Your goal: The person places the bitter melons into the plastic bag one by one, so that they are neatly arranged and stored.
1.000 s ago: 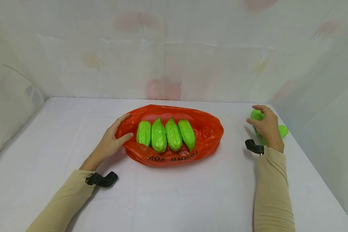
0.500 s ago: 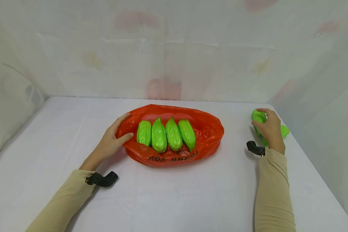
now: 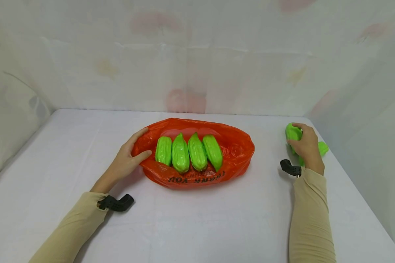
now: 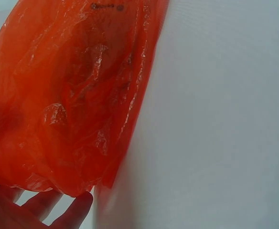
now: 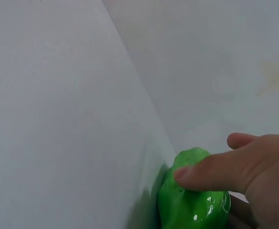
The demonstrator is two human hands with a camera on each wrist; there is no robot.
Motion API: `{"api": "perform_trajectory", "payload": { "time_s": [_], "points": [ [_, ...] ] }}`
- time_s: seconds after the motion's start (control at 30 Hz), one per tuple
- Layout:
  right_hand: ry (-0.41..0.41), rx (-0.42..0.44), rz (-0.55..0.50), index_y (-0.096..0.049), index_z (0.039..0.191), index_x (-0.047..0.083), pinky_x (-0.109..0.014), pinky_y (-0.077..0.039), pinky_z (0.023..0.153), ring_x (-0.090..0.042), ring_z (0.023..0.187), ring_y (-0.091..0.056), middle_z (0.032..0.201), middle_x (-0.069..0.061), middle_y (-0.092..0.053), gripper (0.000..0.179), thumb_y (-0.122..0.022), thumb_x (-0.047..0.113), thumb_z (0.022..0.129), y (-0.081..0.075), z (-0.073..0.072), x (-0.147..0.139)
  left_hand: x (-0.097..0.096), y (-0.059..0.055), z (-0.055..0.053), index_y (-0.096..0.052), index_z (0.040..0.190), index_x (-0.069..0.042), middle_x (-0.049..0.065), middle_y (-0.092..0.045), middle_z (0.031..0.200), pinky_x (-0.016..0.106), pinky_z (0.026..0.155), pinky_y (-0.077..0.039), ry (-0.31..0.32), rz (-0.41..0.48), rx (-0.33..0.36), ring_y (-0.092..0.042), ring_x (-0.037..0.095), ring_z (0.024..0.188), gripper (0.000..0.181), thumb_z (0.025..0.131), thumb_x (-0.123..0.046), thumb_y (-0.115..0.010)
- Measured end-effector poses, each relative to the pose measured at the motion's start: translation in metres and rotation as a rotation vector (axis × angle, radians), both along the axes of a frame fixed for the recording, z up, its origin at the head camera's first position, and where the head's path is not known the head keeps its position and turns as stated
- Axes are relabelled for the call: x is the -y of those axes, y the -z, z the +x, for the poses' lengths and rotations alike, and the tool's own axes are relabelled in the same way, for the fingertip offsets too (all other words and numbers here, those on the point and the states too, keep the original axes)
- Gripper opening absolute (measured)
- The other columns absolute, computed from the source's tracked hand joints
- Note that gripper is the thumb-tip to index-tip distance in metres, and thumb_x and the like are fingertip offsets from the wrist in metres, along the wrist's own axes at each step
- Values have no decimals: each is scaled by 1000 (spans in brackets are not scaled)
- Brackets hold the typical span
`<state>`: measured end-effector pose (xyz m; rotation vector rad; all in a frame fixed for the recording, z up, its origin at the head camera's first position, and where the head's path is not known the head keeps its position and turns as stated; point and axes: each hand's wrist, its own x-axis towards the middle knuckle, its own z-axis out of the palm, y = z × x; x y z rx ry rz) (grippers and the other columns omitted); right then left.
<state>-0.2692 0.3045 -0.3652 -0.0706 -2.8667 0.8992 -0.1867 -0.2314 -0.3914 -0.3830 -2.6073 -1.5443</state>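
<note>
A red plastic bag (image 3: 235, 160) with dark lettering lies with its mouth spread wide. Several green ridged gourds (image 3: 180, 154) lie side by side inside it. At the bag's left end, my left hand (image 3: 124, 160) holds the rim, thumb at the near side and fingers at the far side. In the left wrist view, fingertips (image 4: 82, 206) touch the bag's edge. Far to the right, my right hand (image 3: 307, 146) grips a green ridged gourd (image 3: 293, 132). In the right wrist view, the thumb lies on this glossy gourd (image 5: 192, 210), and the other fingers are partly hidden behind it.
Another green gourd (image 3: 322, 148) lies just right of my right hand, partly hidden by it. Everything rests on a white-covered table (image 3: 197, 226). Patterned cloth walls (image 3: 197, 65) rise at the back and both sides. Each wrist carries a black camera mount (image 3: 116, 203).
My right hand has lowered slightly and moved a little right, and its thumb and fingers have closed on the far right gourd. The left hand and the bag have stayed put.
</note>
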Motion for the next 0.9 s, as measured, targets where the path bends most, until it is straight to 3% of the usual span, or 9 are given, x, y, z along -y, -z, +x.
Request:
{"api": "perform_trajectory", "payload": {
  "time_s": [0.13, 0.3, 0.4, 0.6, 0.67, 0.9],
  "points": [
    [-9, 18, -15, -33, 149, -5, -65, -32, 107, -56, 133, -34, 147, -40, -31, 69, -60, 2, 86, -1, 1, 1, -1, 0, 0, -29, 157, -18, 10, -34, 160, 52, 114, -34, 1, 4, -1, -38, 32, 142, 69, 95, -11, -60],
    [-20, 57, -13, -31, 151, -4, -66, -33, 107, -57, 134, -34, 150, -39, -28, 72, -60, 4, 85, -3, 1, 0, -1, 0, 0, -29, 156, -16, 12, -33, 160, 59, 114, -32, 2, 11, 1, -38, 34, 142, 69, 95, -10, -59],
    [-27, 80, 12, -31, 151, -4, -65, -33, 107, -55, 133, -35, 148, -40, -32, 72, -60, 7, 85, -4, 1, 0, 0, 0, 0, -29, 157, -18, 10, -33, 160, 53, 114, -34, 0, 4, 3, -38, 33, 142, 69, 95, -11, -60],
    [-28, 120, 24, -34, 150, -3, -65, -33, 106, -53, 131, -36, 146, -38, -35, 68, -60, 12, 89, -4, 2, 1, 0, 0, 0, -30, 156, -19, 9, -35, 159, 17, 104, -34, 2, 1, -4, -40, 31, 141, 69, 95, -12, -60],
    [-33, 125, 12, -34, 150, -2, -65, -34, 106, -52, 132, -36, 148, -37, -34, 68, -60, 14, 90, -4, 2, 1, 0, 0, 0, -30, 156, -18, 10, -35, 159, 16, 104, -34, 2, 4, -4, -40, 31, 140, 69, 95, -12, -60],
    [-55, 118, -14, -33, 152, -1, -63, -37, 104, -52, 134, -36, 151, -33, -34, 71, -65, 17, 91, -3, 3, 2, -1, -2, 1, -30, 156, -16, 12, -34, 159, 55, 115, -33, 10, 32, 4, -39, 33, 141, 69, 94, -9, -60]
  ]
}}
